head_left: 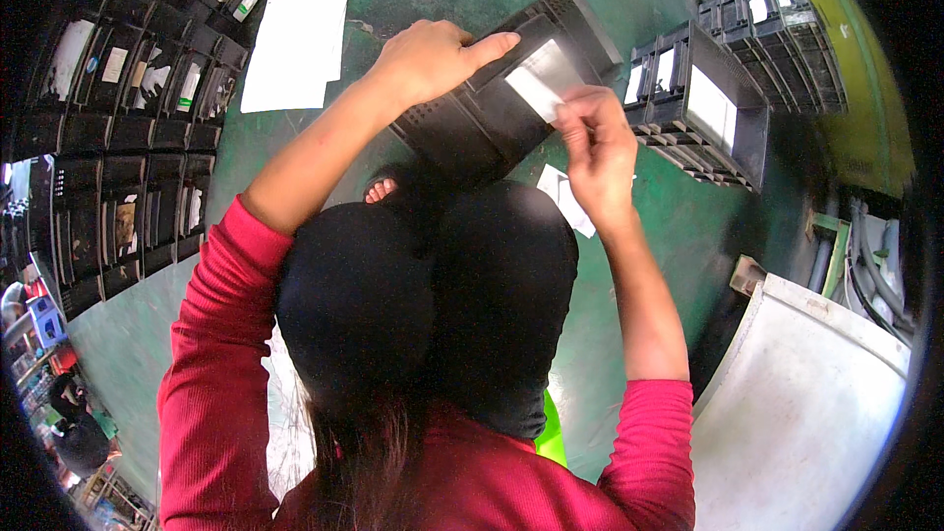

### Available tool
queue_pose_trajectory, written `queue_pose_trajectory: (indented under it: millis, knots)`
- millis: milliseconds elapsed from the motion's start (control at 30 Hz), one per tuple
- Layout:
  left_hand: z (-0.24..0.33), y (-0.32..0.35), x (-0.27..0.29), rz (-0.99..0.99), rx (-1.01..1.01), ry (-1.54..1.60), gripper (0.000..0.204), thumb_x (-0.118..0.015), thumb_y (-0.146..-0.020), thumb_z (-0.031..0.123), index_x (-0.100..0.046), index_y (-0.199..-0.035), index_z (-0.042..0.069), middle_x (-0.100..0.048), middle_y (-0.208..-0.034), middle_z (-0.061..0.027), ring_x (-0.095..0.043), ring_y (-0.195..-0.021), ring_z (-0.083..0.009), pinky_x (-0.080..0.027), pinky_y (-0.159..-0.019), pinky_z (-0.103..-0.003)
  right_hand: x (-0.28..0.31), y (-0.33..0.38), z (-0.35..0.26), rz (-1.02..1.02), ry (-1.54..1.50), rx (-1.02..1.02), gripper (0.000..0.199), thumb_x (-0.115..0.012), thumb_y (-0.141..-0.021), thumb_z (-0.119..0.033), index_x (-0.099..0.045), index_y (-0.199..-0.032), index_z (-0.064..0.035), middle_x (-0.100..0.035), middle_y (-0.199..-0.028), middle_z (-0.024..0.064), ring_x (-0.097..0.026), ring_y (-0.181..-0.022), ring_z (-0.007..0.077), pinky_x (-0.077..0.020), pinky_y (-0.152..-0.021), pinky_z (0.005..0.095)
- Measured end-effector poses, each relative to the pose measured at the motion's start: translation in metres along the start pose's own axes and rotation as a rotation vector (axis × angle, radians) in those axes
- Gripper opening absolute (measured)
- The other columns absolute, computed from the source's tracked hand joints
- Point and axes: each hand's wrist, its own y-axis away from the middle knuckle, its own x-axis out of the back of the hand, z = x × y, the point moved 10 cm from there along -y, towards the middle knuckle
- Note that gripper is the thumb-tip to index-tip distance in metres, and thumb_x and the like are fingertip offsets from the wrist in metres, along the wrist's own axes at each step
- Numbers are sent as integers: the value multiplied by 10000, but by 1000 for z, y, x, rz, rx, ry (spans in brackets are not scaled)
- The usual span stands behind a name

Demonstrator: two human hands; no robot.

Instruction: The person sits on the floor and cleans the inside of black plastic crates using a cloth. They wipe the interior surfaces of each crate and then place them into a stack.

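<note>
A black plastic crate (482, 133) is tilted in front of my knees, its side turned up toward me. My left hand (428, 59) grips the crate's far left edge; the thumb lies across the side and the other fingers are mostly hidden. On that same side is a white paper label (536, 88), slightly blurred. My right hand (598, 143) pinches the label's near right corner between thumb and fingertips. How much of the label is stuck to the crate, I cannot tell.
White paper sheets (295, 44) lie on the green floor at the far left, and smaller white paper (567, 199) near my right knee. Stacked black crates (128, 128) stand left; more crates (723, 118) stand right. A white panel (801, 403) is at the lower right.
</note>
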Motion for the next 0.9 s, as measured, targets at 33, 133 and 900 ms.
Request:
queue_pose_trajectory:
  millis: [33,133,900]
  knots:
    - [0,0,0,-4,-4,-3,776,-445,-789,706,-679,-793,-34,-635,-712,-238,-637,-736,-380,-478,-730,-415,-2,3,4,-1,12,-3,90,-610,-837,-44,-525,-863,-25,-604,-901,128,-603,-787,298,-490,-678,361]
    - [-2,-2,1,0,-4,1,780,-447,-791,703,-677,-813,-41,-638,-717,-235,-641,-745,-373,-477,-740,-408,-3,5,5,41,30,-27,78,-591,-857,-46,-522,-871,-13,-611,-901,162,-614,-795,310,-484,-687,364]
    - [-1,0,-2,-113,58,50,786,-425,-763,740,-717,-891,21,-674,-785,-191,-656,-852,-331,-486,-800,-402,-14,11,-41,-132,497,363,322,-763,-664,-202,-633,-944,-112,-606,-940,35,-574,-846,235,-434,-728,338]
